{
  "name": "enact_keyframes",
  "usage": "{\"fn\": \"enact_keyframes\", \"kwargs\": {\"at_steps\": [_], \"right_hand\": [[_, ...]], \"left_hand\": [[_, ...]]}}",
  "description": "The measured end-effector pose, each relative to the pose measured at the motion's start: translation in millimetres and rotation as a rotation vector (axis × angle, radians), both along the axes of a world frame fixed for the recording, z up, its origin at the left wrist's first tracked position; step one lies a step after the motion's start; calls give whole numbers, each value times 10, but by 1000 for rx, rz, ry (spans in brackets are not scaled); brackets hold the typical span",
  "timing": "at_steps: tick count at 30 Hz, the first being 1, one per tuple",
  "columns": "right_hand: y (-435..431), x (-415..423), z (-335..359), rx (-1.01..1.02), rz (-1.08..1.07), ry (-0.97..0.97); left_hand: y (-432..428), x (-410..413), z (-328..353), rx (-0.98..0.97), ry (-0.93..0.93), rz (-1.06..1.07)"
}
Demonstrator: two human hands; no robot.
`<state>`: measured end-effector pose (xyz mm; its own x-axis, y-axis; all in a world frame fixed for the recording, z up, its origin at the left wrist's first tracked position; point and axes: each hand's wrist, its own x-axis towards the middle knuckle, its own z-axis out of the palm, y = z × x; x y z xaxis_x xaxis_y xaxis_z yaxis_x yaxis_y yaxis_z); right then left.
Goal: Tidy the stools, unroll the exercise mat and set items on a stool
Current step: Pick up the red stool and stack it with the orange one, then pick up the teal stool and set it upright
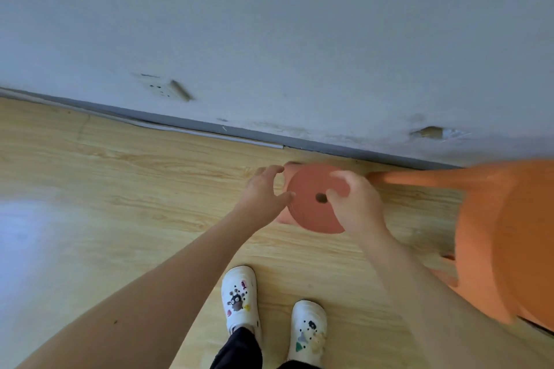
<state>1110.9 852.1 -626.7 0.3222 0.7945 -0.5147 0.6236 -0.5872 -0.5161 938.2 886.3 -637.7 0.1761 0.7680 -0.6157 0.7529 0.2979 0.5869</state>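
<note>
Head view: the red stool (308,210) stands between both hands; left hand (263,189) grip spread at its rim, right hand (356,204) curled onto its seat.

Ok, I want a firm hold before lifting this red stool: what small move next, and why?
Probably close the left hand on the rim of the red stool: those fingers are spread beside the seat, while the right hand lies on top.
</note>
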Motion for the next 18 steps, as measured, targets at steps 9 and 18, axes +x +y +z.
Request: {"fn": "enact_keyframes", "kwargs": {"at_steps": [9,18], "right_hand": [[-290,-772,2245,53,426,-43],[-900,-2367,3889,281,921,32]], "left_hand": [[-712,-760,2345,345,97,44],[-1902,-2133,3976,566,305,381]]}}
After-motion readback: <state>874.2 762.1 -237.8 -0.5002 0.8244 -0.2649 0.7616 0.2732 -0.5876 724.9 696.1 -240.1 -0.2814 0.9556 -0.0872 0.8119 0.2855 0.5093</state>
